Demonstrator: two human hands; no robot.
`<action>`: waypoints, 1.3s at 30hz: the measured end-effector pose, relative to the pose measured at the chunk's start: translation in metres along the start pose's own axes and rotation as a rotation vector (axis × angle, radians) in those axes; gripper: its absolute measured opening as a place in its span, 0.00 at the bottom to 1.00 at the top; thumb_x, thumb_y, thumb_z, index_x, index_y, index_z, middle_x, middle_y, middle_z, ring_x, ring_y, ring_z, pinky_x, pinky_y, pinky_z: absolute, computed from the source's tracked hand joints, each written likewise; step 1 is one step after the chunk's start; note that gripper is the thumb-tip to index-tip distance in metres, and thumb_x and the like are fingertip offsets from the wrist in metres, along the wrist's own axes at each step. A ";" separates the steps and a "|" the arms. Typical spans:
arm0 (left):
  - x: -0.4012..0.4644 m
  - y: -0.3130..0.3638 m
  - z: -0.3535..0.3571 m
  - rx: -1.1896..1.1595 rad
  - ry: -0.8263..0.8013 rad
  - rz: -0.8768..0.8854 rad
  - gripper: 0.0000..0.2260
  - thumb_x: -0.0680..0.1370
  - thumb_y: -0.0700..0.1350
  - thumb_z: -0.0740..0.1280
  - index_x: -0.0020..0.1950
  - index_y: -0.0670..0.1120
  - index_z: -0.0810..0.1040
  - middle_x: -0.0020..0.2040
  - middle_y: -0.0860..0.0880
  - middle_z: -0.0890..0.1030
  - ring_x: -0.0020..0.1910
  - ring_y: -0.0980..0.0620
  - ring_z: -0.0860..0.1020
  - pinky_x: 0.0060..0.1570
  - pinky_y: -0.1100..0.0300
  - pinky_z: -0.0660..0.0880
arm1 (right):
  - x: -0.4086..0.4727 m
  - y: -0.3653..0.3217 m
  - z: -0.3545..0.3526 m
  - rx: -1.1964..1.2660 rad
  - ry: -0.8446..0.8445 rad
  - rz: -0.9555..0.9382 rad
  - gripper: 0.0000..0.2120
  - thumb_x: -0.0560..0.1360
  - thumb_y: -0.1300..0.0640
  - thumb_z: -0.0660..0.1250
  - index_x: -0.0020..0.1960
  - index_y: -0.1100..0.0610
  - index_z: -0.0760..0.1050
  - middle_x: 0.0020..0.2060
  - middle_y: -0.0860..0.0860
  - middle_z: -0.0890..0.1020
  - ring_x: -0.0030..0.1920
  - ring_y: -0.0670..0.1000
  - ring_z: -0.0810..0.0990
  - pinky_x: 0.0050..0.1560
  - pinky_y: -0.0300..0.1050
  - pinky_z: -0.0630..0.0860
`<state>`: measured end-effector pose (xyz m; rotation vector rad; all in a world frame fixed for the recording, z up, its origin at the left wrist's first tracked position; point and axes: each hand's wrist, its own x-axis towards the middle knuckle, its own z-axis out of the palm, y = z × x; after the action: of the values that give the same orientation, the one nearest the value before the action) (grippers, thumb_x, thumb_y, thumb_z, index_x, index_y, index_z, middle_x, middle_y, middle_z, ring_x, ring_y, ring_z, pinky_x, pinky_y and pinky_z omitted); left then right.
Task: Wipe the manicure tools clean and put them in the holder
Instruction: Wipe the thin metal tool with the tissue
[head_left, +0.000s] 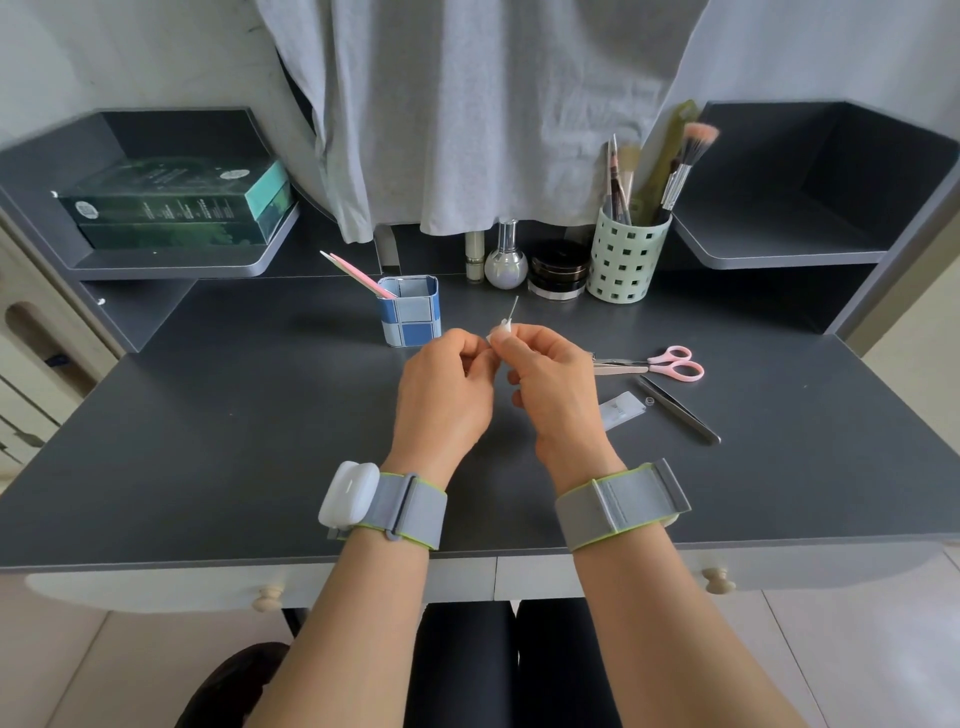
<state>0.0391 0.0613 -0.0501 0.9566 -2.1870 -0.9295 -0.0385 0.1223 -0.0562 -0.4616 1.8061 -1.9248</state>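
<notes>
**Both hands working a thin tool above the worktop centre**

The left hand (444, 389) and right hand (553, 384) meet above the middle of the worktop (234, 441). The right fingers (511, 340) are curled, pinching a small white wipe (503, 328) around a thin metal tool (513, 307), whose tip projects upward. The left fingers (467, 345) are curled toward the tool's lower end; their contact is hidden. The blue checked holder (410, 312), with pink sticks (356, 273) in it, stands just behind the hands. Pink scissors (660, 364) and tweezers (678, 410) lie toward the right edge.
</notes>
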 end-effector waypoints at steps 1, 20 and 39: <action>0.000 0.000 0.000 0.001 -0.002 0.003 0.07 0.82 0.51 0.65 0.51 0.48 0.78 0.45 0.52 0.79 0.39 0.57 0.75 0.34 0.70 0.66 | 0.000 0.000 0.000 -0.010 0.001 -0.002 0.06 0.77 0.53 0.71 0.42 0.52 0.82 0.36 0.45 0.82 0.37 0.44 0.75 0.43 0.43 0.72; 0.026 0.013 -0.016 -0.070 0.057 0.052 0.07 0.79 0.48 0.68 0.50 0.47 0.84 0.43 0.52 0.84 0.43 0.57 0.79 0.40 0.69 0.71 | -0.002 -0.002 -0.007 -0.172 -0.121 -0.025 0.06 0.77 0.51 0.72 0.44 0.52 0.83 0.33 0.44 0.78 0.35 0.43 0.73 0.41 0.45 0.70; 0.042 0.015 -0.024 -0.163 0.185 0.016 0.06 0.81 0.48 0.66 0.47 0.48 0.80 0.39 0.57 0.79 0.40 0.57 0.77 0.42 0.65 0.70 | -0.003 0.001 -0.009 -0.169 -0.159 -0.003 0.07 0.76 0.51 0.72 0.45 0.53 0.83 0.27 0.38 0.75 0.30 0.40 0.70 0.38 0.39 0.68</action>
<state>0.0264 0.0269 -0.0150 0.9083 -1.9315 -0.9557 -0.0412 0.1315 -0.0579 -0.6542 1.8716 -1.6923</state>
